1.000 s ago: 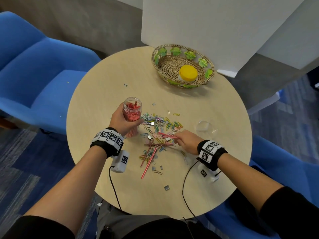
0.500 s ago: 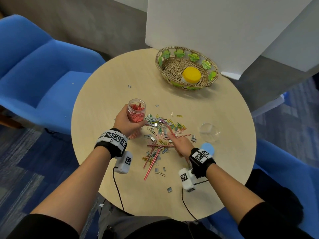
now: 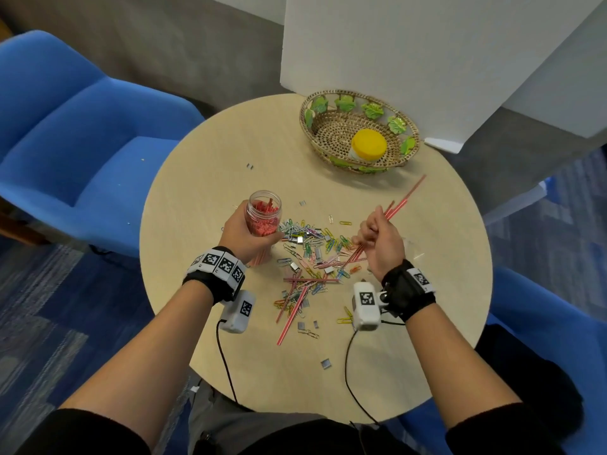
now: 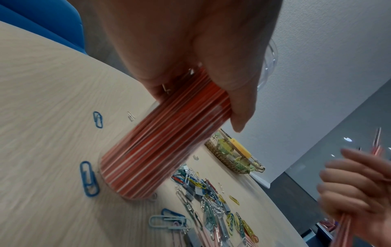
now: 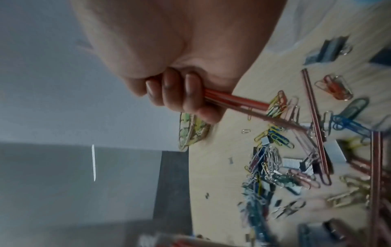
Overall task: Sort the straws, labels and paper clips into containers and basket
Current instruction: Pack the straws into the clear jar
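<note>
My left hand grips a clear jar packed with red straws; the jar stands on the round table. My right hand is lifted off the table and clutches a small bundle of red straws whose far ends point toward the basket. In the right wrist view my fingers curl round these straws. A heap of coloured paper clips, more red straws and small grey labels lies between my hands.
A yellow-lidded container lies in the wicker basket at the table's far side. A clear lid sits just right of my right hand. Blue chairs stand left and right. A white board rises behind the table.
My right hand gathered straws from the pile, closed round them and lifted them up and to the right. The left hand kept holding the jar in place.
</note>
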A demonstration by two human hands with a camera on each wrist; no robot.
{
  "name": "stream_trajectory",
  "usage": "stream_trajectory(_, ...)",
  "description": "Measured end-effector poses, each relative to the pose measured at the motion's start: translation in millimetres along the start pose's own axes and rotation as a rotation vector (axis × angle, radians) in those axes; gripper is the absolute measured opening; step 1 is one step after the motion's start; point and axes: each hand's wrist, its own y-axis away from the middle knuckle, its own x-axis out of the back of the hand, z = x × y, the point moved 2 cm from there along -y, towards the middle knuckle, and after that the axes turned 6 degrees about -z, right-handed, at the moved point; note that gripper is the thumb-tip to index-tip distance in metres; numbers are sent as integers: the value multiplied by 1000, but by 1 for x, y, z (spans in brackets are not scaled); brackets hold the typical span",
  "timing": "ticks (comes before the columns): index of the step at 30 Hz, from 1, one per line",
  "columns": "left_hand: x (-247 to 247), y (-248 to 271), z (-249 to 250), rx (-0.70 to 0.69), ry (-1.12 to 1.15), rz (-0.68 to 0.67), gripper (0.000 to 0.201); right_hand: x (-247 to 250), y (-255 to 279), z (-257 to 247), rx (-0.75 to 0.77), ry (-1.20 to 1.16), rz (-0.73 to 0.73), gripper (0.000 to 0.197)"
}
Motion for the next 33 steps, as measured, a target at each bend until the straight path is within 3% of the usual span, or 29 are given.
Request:
stream_trajectory(1, 0, 0, 0, -2, -2, 1, 68, -1, 0, -5, -6, 63, -26, 51)
stream_trajectory(6, 0, -1, 2, -8, -21, -7, 66, -14, 8, -4, -137, 818, -202, 61)
stream_trajectory(9, 1, -1, -1, -6, -16, -8, 67, -24, 19, 18, -203, 1075, -382, 64)
stream_trajectory(11, 2, -2, -2, 0, -6, 2, 69, -31, 26, 35, -190, 1208, -496, 56)
stream_trajectory(13, 2, -2, -2, 4, -3, 10, 70, -37, 34, 49, -165, 1276, -582, 43)
stream_trajectory(17, 4, -2, -3, 1, 24, 18, 71, -52, 46, 65, -71, 1369, -755, 45)
stream_trajectory(23, 5, -3, -2, 3, 16, 22, 68, -81, 61, 84, 296, 1716, -1004, 33)
stream_trajectory(28, 6, -3, -3, -1, 25, 15, 69, -95, 53, 89, 379, 1931, -1105, 6)
stream_trajectory(33, 6, -4, -4, -7, 18, 9, 67, -95, 44, 84, 420, 1982, -1171, 12)
